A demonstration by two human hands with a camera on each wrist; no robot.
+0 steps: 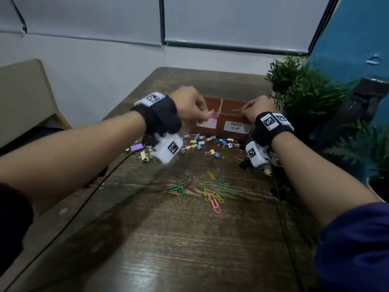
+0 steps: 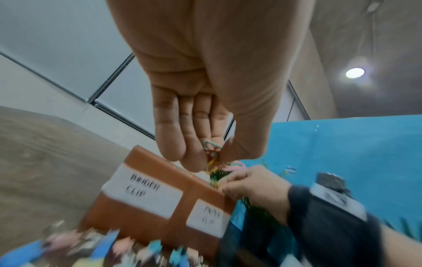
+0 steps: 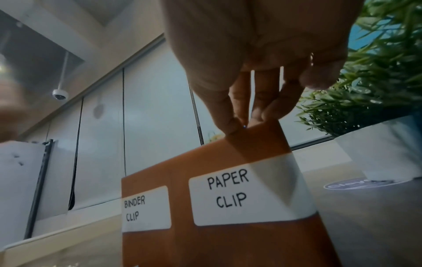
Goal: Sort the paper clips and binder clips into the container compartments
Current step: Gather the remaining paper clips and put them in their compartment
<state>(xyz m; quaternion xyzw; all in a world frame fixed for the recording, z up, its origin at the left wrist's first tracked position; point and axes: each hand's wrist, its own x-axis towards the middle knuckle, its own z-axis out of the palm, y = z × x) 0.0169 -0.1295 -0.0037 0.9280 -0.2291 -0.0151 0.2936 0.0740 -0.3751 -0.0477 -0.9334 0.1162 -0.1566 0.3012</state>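
Note:
A brown box [image 1: 220, 125] [image 2: 137, 225] [image 3: 228, 243] has two compartments, labelled BINDER CLIP on the left and PAPER CLIP on the right. My left hand [image 1: 207, 116] [image 2: 212, 159] hovers over the box near the divider and pinches a bunch of coloured paper clips [image 2: 213, 155], a pink one [image 1: 214, 116] sticking out. My right hand [image 1: 245, 111] [image 3: 244, 124] is at the front rim of the paper clip compartment and pinches a thin yellow paper clip [image 1: 237, 110]. Loose paper clips [image 1: 210, 190] lie mid-table. Pastel binder clips [image 1: 200, 142] are strewn before the box.
Leafy plants [image 1: 305, 91] [image 3: 376, 72] in a white pot [image 3: 383, 150] stand right of the box. Black binder clips [image 1: 244, 164] lie under my right wrist. A beige chair [image 1: 25, 98] is off the table's left edge. A black cable [image 1: 84, 203] runs across the left side.

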